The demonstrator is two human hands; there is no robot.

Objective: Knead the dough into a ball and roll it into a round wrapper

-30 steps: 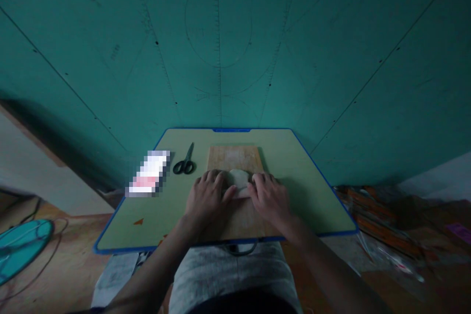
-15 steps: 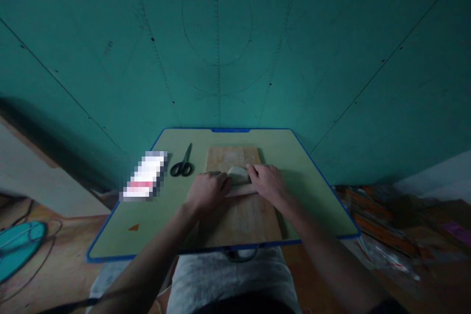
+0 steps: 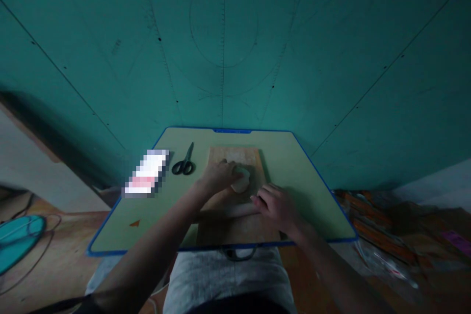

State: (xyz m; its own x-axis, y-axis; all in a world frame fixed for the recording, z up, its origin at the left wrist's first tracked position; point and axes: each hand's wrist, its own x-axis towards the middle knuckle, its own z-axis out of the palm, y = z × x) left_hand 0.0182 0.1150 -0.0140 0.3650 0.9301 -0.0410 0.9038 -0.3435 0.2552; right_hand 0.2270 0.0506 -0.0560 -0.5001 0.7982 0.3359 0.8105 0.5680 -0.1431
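Left hand [image 3: 220, 175] has come off the rolling pin [image 3: 239, 211]; its fingers now pinch the dough [image 3: 242, 184] at the edge, dough just right of them. Right hand [image 3: 276, 206] fingers stay curled round pin's end, pin extending left. Likely rolling paused for repositioning dough.
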